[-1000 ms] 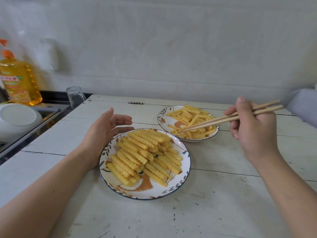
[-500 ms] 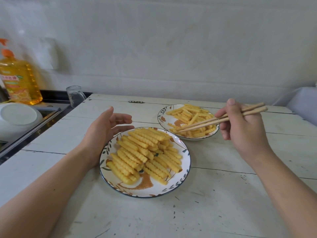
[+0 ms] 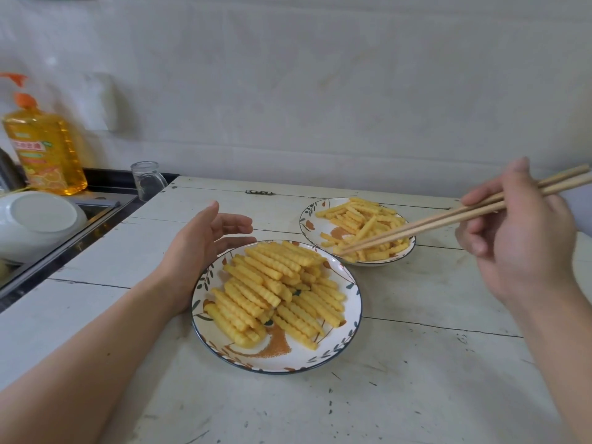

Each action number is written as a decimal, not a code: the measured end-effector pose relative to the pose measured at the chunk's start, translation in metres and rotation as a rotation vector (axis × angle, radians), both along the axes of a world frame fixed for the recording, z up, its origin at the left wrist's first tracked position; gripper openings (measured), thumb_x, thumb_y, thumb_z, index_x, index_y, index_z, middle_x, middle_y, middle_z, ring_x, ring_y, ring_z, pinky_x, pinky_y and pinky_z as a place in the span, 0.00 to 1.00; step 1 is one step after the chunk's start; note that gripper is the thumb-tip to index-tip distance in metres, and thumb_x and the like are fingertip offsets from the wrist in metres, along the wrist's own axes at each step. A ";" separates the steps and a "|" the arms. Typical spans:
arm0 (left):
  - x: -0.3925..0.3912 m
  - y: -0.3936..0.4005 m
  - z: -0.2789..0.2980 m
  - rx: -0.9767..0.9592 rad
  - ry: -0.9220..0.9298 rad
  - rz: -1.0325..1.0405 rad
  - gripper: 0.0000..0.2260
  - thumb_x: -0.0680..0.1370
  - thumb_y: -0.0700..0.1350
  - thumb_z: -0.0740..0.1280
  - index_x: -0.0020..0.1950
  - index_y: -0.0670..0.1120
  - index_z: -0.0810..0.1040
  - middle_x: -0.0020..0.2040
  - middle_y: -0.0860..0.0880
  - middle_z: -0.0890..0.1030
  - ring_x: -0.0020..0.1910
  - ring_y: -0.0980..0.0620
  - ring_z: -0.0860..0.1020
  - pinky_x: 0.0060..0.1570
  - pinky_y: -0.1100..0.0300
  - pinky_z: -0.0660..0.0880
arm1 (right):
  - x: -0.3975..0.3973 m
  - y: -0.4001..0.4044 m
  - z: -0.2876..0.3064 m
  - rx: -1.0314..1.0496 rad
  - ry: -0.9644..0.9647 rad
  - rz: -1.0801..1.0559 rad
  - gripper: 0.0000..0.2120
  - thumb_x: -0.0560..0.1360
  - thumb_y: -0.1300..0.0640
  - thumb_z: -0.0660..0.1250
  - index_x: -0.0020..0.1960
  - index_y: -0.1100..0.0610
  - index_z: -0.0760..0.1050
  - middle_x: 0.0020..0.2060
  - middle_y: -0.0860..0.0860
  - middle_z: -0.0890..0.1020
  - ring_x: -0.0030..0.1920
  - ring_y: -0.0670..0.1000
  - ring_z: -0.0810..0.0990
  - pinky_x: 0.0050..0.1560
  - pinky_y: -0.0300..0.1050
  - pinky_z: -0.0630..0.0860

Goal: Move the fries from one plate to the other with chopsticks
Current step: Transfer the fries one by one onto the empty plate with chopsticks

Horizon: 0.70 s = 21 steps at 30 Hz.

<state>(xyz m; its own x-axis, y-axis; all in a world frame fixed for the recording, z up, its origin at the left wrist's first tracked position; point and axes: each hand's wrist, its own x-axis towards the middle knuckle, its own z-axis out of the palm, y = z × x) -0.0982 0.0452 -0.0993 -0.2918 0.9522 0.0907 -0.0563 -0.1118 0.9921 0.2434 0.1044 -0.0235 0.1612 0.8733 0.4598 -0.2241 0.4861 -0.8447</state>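
A near plate (image 3: pixel 275 360) with a leaf pattern holds a large pile of crinkle-cut fries (image 3: pixel 275 290). Behind it to the right, a far plate (image 3: pixel 307 219) carries a smaller heap of fries (image 3: pixel 362 219). My right hand (image 3: pixel 519 245) grips a pair of wooden chopsticks (image 3: pixel 448 219); their tips lie together among the fries at the front of the far plate. My left hand (image 3: pixel 205 248) rests against the left rim of the near plate, fingers relaxed and holding nothing.
The plates stand on a worn white plank table (image 3: pixel 416 379). At the left lie a sink edge, a white bowl (image 3: pixel 35 222), a yellow detergent bottle (image 3: pixel 45 149) and a small glass (image 3: pixel 147 181). A white wall runs behind.
My right hand has drawn back to the right after drifting left, and the chopstick tips now sit at the front edge of the far plate's fries. My left hand has stayed by the near plate.
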 end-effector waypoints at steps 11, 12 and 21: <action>0.001 0.001 0.001 0.005 -0.003 0.003 0.28 0.88 0.58 0.52 0.62 0.40 0.84 0.61 0.39 0.85 0.61 0.43 0.86 0.72 0.42 0.73 | -0.003 -0.008 0.001 0.047 -0.152 0.060 0.27 0.82 0.45 0.60 0.29 0.54 0.80 0.26 0.53 0.73 0.21 0.48 0.65 0.22 0.36 0.59; 0.001 0.001 0.000 0.004 -0.005 0.005 0.28 0.88 0.58 0.52 0.62 0.40 0.84 0.60 0.40 0.85 0.61 0.42 0.86 0.72 0.42 0.73 | 0.000 -0.006 0.001 0.050 -0.134 0.022 0.27 0.84 0.47 0.59 0.29 0.54 0.79 0.27 0.53 0.75 0.22 0.48 0.65 0.22 0.37 0.59; 0.002 0.000 0.001 -0.019 -0.053 -0.003 0.27 0.87 0.59 0.53 0.60 0.41 0.84 0.59 0.42 0.86 0.62 0.42 0.85 0.73 0.39 0.72 | -0.004 -0.004 -0.014 0.074 -0.340 -0.170 0.23 0.84 0.45 0.59 0.36 0.56 0.78 0.23 0.46 0.74 0.25 0.45 0.71 0.26 0.39 0.67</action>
<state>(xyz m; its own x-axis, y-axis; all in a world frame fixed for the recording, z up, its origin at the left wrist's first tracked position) -0.0965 0.0454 -0.0985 -0.2927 0.9545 0.0576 -0.1087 -0.0931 0.9897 0.2395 0.1006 -0.0374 0.1288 0.8095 0.5729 0.1517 0.5548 -0.8180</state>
